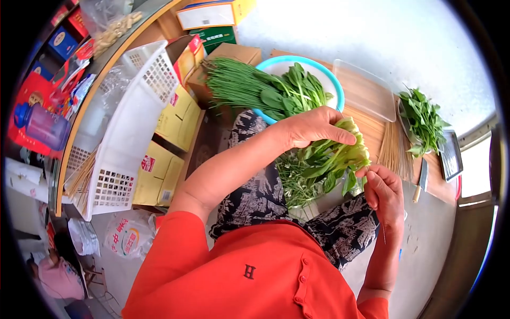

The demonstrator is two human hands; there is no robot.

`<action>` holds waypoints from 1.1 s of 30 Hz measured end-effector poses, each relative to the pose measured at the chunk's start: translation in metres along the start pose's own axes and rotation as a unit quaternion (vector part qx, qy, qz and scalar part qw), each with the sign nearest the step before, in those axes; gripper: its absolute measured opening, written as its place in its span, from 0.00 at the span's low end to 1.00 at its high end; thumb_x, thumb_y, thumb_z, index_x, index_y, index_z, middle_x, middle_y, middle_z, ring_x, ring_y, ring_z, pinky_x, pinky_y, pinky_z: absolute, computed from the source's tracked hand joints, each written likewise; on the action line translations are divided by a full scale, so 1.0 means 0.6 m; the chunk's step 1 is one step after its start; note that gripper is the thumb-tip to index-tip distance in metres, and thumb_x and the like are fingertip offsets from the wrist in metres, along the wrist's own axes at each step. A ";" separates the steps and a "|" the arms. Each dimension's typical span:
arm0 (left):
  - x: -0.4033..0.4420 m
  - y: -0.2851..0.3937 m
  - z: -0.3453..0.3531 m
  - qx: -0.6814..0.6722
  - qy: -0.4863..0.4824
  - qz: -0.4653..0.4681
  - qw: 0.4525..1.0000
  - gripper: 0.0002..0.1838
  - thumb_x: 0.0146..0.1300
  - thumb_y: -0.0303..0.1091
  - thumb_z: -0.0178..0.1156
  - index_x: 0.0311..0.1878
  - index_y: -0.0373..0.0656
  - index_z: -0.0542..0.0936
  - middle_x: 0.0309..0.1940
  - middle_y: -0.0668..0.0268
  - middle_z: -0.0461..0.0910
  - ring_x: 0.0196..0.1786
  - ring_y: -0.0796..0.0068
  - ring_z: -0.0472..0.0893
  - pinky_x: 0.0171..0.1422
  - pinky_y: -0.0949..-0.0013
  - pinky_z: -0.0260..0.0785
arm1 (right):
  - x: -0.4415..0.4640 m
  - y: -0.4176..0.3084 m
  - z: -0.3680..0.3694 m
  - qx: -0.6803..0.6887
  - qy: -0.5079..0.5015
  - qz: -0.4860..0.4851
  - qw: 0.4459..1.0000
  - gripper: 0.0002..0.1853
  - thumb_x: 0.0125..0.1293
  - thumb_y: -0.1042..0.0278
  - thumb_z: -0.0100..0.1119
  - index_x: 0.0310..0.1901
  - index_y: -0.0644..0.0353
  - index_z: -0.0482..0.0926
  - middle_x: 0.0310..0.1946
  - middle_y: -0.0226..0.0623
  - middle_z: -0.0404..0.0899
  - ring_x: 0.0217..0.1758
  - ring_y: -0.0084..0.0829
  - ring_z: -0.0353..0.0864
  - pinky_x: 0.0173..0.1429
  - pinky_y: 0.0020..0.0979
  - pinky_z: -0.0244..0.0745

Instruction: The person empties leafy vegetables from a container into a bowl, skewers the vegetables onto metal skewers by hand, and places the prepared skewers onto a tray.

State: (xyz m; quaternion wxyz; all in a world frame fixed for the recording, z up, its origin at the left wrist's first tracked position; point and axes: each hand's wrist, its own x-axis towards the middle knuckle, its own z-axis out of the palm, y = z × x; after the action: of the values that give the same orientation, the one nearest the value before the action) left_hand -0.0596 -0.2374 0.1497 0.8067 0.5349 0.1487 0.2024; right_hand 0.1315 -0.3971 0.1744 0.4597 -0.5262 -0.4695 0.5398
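My left hand point(321, 127) is closed around a bunch of leafy greens point(332, 154), thumb on top, with the pale cut stem ends facing right. My right hand point(383, 191) is closed in a pinch on a thin skewer point(384, 234), whose lower end shows below the palm. Its fingertips are at the stem ends; whether the tip has gone into a stem is too small to tell. Under the bunch, between the knees, lie thin loose green leaves point(297, 181). Beyond my left hand a blue-rimmed basin point(334, 80) holds more leafy greens point(303, 87) and long chives point(234, 82).
Several loose skewers point(396, 146) lie on the wooden board beside a clear plastic tray point(366, 87). A knife point(421, 181), a dark tray point(451, 154) and another heap of greens point(422, 119) are at right. White basket point(119, 143) and yellow boxes point(178, 117) stand left; a person point(61, 274) is lower left.
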 end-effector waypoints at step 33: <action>-0.024 0.030 0.017 0.091 0.024 0.015 0.995 0.14 0.49 0.27 0.73 0.39 0.38 0.82 0.36 0.69 0.82 0.40 0.80 0.80 0.50 0.74 0.71 | -0.002 -0.022 0.012 0.019 -0.057 0.003 0.998 0.12 0.73 0.67 0.50 0.43 0.64 0.82 0.14 0.17 0.63 0.15 0.10 0.55 0.20 0.17 0.47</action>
State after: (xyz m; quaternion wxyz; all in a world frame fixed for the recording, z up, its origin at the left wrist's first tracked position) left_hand -0.0704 -0.2462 0.1705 0.7479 0.6030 0.1783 0.2129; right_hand 0.1241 -0.3968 0.1875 0.4406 -0.4871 -0.4832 0.5789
